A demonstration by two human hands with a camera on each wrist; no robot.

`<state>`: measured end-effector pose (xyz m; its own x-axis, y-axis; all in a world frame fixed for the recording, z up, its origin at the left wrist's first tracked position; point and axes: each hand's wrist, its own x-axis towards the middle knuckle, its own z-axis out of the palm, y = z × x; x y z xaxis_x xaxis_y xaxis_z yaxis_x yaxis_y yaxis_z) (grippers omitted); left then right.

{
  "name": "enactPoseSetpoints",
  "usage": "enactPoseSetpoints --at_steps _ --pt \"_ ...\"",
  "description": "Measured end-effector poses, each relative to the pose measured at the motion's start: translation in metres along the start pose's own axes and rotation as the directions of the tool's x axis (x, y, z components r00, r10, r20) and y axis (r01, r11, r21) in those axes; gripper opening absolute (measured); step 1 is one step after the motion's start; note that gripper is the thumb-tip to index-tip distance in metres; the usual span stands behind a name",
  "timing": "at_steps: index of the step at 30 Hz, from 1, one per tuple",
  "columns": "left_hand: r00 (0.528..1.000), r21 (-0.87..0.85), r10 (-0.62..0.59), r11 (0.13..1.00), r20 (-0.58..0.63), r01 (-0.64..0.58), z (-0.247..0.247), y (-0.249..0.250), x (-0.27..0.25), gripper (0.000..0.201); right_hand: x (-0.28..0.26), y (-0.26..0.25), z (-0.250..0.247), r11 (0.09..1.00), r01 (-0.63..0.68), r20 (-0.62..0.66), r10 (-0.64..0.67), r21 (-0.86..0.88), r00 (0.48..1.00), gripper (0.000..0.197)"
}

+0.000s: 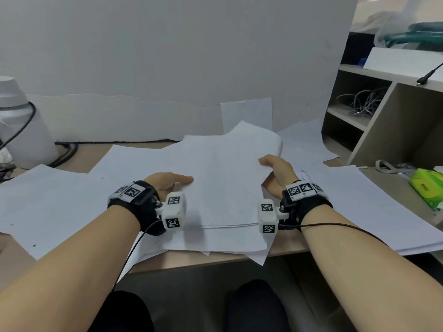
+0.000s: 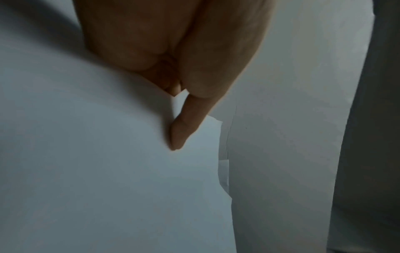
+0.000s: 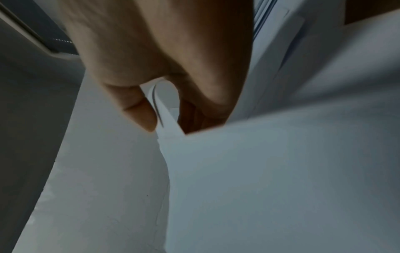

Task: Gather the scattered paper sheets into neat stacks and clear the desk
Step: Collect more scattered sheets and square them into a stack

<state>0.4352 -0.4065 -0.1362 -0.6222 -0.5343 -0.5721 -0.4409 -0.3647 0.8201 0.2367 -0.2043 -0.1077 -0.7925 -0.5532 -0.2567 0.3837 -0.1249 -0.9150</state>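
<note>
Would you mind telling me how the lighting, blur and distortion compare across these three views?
Head view: evenly lit and fairly sharp, wide-angle bending at the edges, the left hand and right hand clear on the paper sheets. Left wrist view: dim, grainy, soft, with a dark shadow at upper left. Right wrist view: equally dim, the paper close to the lens blurred.

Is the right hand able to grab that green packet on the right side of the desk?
Probably not right now. The right hand is busy pinching the paper bundle. The green packet lies in the open with nothing blocking it, so the hand would likely get there once it lets go.
</note>
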Motion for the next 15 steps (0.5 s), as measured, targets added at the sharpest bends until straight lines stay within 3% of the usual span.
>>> enactPoseSetpoints --at_steps 2,6,10,15 --pt "1.0 0.017 -0.007 1.0 -0.023 0.007 -0.006 0.0 0.001 0.024 0.0 -0.006 0.004 0.999 0.007 0.024 -0.008 0.034 1.0 0.024" --pt "0.956 0.075 0.216 0.976 -0.199 -0.205 -0.041 -0.007 0.043 0.043 0.003 -0.01 0.002 0.983 -0.001 -0.083 -0.014 -0.181 0.996 0.015" --pt "0.927 -0.105 0.242 0.954 -0.286 -0.281 -0.058 0.001 0.046 0.034 0.013 -0.005 -0.01 0.893 -0.179 -0.287 0.059 -0.412 0.956 0.038" --pt "0.959 -0.413 0.154 0.878 -0.237 -0.242 -0.063 0.009 0.063 0.035 0.031 -0.005 0.002 0.834 -0.294 -0.261 0.188 -0.466 0.947 0.051"
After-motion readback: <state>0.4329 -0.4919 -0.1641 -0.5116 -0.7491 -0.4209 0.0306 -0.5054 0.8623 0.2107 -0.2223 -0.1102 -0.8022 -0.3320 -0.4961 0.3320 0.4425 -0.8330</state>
